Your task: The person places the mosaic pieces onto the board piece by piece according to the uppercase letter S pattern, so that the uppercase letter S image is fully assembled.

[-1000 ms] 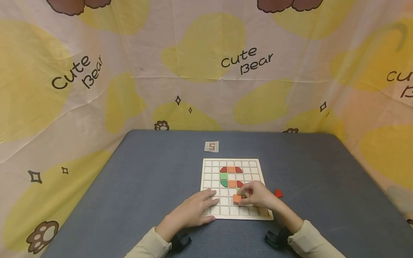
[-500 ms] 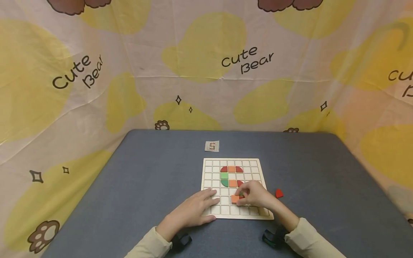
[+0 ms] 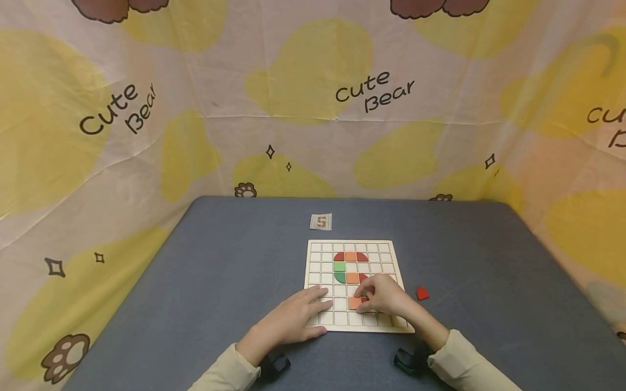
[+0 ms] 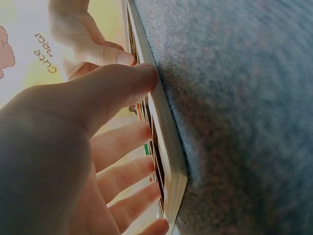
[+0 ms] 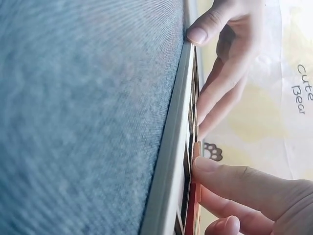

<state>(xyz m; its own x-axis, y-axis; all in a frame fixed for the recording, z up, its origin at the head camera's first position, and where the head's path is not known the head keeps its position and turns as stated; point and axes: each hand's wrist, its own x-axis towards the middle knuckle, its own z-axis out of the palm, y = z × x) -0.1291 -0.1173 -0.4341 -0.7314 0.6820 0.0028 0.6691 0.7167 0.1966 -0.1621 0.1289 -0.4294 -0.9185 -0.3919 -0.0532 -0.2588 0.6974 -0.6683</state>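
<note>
A pale wooden grid board [image 3: 337, 319] lies on the table with red, orange and green pieces set in its cells in a curving shape. My left hand [image 3: 293, 319] rests on the board's left side, fingers spread and straight, its thumb at the near edge. Between thumb and finger, my right hand [image 3: 388, 296] pinches an orange square tile [image 3: 354, 303] low over the board's lower middle. In the right wrist view the tile [image 5: 197, 148] sits right at the grid's surface, beside a red piece [image 5: 191, 208]. The right hand partly hides the pieces under it.
A red piece [image 3: 423, 294] with one rounded side lies on the dark table [image 3: 235, 244] to the right of the board. Behind the board is a small card [image 3: 321, 221] printed with a grid pattern. A patterned cloth [image 3: 303, 70] hangs around the table.
My right hand has moved slightly left with the orange tile, exposing a bit more of the red piece beside it. My left hand has stayed in place on the board.
</note>
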